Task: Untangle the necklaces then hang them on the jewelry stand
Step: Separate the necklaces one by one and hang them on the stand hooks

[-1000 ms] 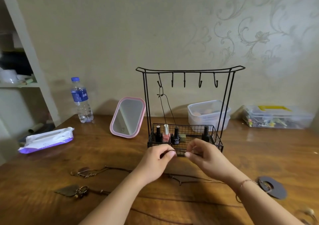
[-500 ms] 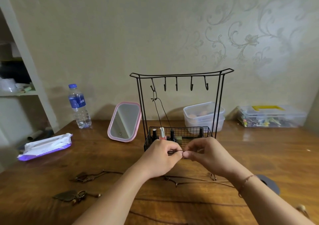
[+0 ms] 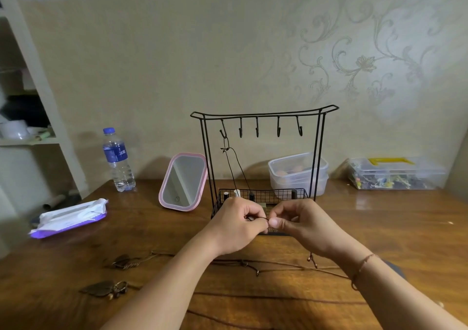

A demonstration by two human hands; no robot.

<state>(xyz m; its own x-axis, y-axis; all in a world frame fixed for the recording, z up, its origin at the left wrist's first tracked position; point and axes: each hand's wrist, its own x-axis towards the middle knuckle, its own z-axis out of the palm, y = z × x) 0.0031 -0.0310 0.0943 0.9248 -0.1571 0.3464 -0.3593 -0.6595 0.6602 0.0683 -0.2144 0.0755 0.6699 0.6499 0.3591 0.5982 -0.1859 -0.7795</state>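
A black wire jewelry stand (image 3: 263, 114) with several hooks stands at the middle of the wooden table. One dark cord necklace (image 3: 234, 167) hangs from its leftmost hook into the basket. In front of the basket, my left hand (image 3: 236, 226) and my right hand (image 3: 301, 222) meet fingertip to fingertip, both pinching a thin dark necklace cord (image 3: 258, 219). Its loose end with small beads (image 3: 312, 260) dangles under my right wrist. Two more cord necklaces lie on the table: a wire pendant (image 3: 124, 264) and a leaf pendant (image 3: 105, 289), their cords (image 3: 253, 266) running right beneath my arms.
A pink-framed mirror (image 3: 183, 181) leans left of the stand, with a water bottle (image 3: 117, 160) and a wipes pack (image 3: 69, 217) further left. Two clear plastic boxes (image 3: 298, 172) (image 3: 395, 175) sit against the wall on the right. A shelf unit (image 3: 33, 137) stands at far left.
My hands have come together and lifted slightly in front of the basket, now pinching the cord between them. The beaded end has risen off the table.
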